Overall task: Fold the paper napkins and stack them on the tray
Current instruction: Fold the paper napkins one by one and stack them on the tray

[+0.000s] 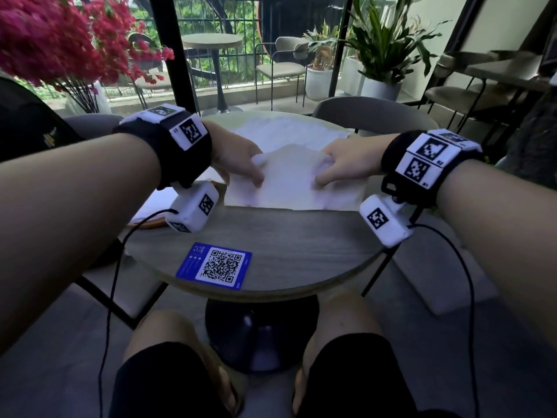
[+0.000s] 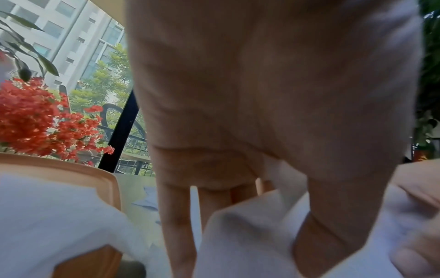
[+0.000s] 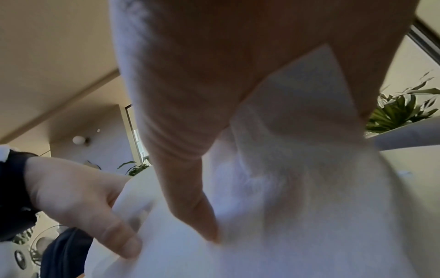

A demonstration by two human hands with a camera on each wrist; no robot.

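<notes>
Beyond the glass stood a balcony with potted plants (image 1: 382, 40), a small outdoor table and chairs; pink-red flowers (image 1: 45, 34) crowded the left of the window; nearer the camera than all that stood the round grey table (image 1: 286, 236), the landmark for what follows. On the table's middle lay a white paper napkin (image 1: 289, 182), its far half lifted and curving toward the person over the near half, which lay flat; the left hand (image 1: 238, 161) pinched the napkin's left raised corner, thumb on top and fingers beneath; the right hand (image 1: 346, 164) pinched the right raised corner in the same way, a wedge of paper showing between thumb and fingers in the right wrist view (image 3: 304, 97). Behind that napkin, toward the table's far edge, more white napkins (image 1: 286, 131) lay spread and crumpled. At the table's left edge sat an orange tray (image 2: 78, 173), mostly hidden under the left forearm in the head view; white paper (image 2: 47, 216) rested on it, though how many sheets could not be told. Near the table's front edge lay a blue card with a QR code (image 1: 215, 265), well apart from the napkin; both wrists wore black bands with marker tags and white camera boxes, thin black cables trailing down past the table.
</notes>
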